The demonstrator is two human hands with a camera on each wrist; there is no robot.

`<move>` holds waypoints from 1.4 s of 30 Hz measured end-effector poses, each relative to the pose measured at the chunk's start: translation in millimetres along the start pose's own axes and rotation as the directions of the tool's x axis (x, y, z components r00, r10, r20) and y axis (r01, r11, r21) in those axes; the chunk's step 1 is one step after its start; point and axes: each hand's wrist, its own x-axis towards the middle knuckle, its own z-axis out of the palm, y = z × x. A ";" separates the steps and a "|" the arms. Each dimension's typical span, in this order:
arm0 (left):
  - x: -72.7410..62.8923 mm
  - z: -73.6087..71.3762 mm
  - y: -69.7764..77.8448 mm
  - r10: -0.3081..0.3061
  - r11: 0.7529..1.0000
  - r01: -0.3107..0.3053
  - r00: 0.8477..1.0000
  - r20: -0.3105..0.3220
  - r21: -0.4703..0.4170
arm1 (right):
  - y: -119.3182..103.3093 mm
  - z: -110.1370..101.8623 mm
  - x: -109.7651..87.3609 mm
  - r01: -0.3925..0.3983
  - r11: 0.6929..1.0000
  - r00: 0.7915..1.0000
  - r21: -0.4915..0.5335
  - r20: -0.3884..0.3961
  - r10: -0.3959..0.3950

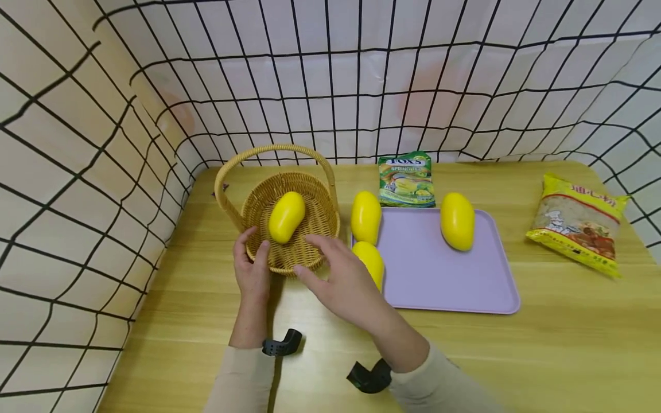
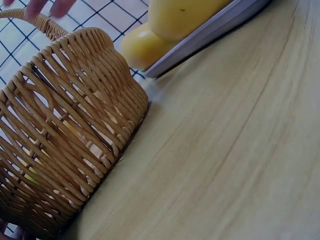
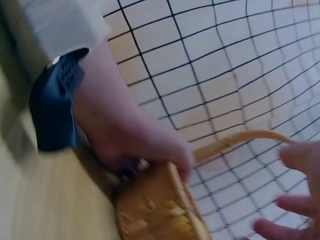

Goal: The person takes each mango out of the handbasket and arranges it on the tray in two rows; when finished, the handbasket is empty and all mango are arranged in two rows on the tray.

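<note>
A wicker basket (image 1: 324,221) with an arched handle stands at the left of the table, and a yellow mango (image 1: 287,217) lies in it. My left hand (image 1: 253,275) grips the basket's rim at the front left, thumb on the near side. Over the basket's front right edge hovers my right hand (image 1: 347,282), its fingers spread and nothing in them. In the right wrist view its fingers (image 3: 290,205) are apart from the basket. Two mangoes lie at the left end of a purple tray (image 1: 444,281), one (image 1: 366,217) behind the other (image 1: 369,261), partly covered by my right hand.
Another mango (image 1: 457,221) lies on the tray's back right. Behind the tray is a green Fox's candy bag (image 1: 407,179). A yellow food packet (image 1: 578,223) lies at the far right. Black wire mesh (image 1: 330,74) with white sheeting encloses the table's back and sides.
</note>
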 end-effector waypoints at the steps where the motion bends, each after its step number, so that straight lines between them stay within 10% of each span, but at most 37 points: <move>1: 0.2 0.0 0.7 -0.005 1.000 0.005 1.000 -0.001 0.004 | -1.5 6.5 6.9 -0.002 1.000 0.999 0.024 -0.040 0.002; 9: 2.0 -0.2 -0.9 -0.003 0.999 0.004 1.000 -0.016 0.049 | -4.1 39.5 62.3 -0.033 0.987 0.976 0.156 -0.210 0.065; 25: 2.4 0.7 -2.5 0.024 0.999 -0.023 0.999 -0.032 0.035 | 2.9 58.2 139.4 -0.136 0.986 0.957 0.100 -0.244 0.156; 42: 0.5 0.9 2.2 0.020 0.998 -0.018 0.999 -0.029 0.057 | 13.4 70.3 148.5 -0.270 0.957 0.937 0.109 -0.200 0.287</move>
